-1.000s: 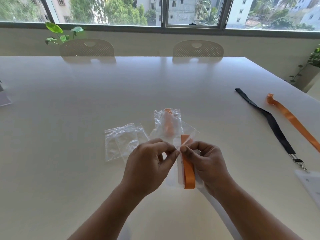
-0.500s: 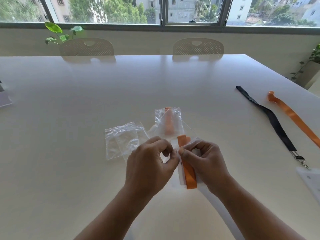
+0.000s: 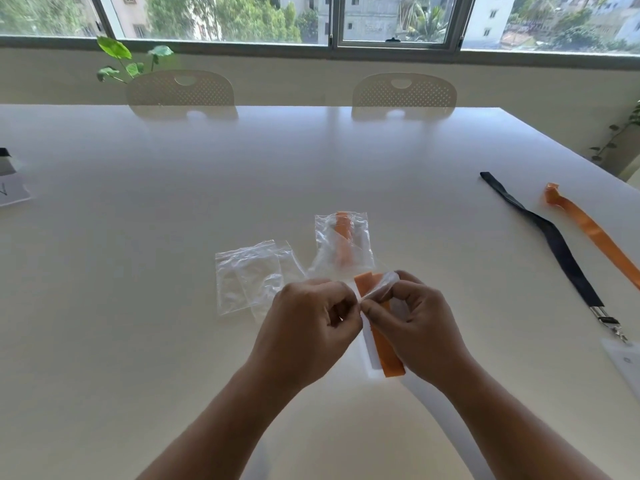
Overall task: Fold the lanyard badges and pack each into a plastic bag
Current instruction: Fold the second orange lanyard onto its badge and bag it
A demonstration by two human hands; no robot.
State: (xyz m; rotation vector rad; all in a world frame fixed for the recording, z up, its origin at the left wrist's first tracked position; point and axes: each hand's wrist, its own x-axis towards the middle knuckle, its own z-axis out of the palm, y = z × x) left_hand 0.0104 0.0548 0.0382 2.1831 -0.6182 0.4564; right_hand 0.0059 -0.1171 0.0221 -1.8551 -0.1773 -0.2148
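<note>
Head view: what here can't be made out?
All in the head view.
Folded orange lanyard: upper part hidden by the left hand and right hand, which pinch the plastic bag; whether it is inside, unclear.
Badge card: cut off by the right edge; print too small.
Papers: cut off by the left edge.

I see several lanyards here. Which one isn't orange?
The long black fabric lanyard, stretched out unfolded on the right of the white table, beside a loose orange ribbon lanyard. All the others are orange.

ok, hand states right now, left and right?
Left hand: pinching the plastic bag edge.
Right hand: pinching the same bag's mouth over the folded orange lanyard.
</note>
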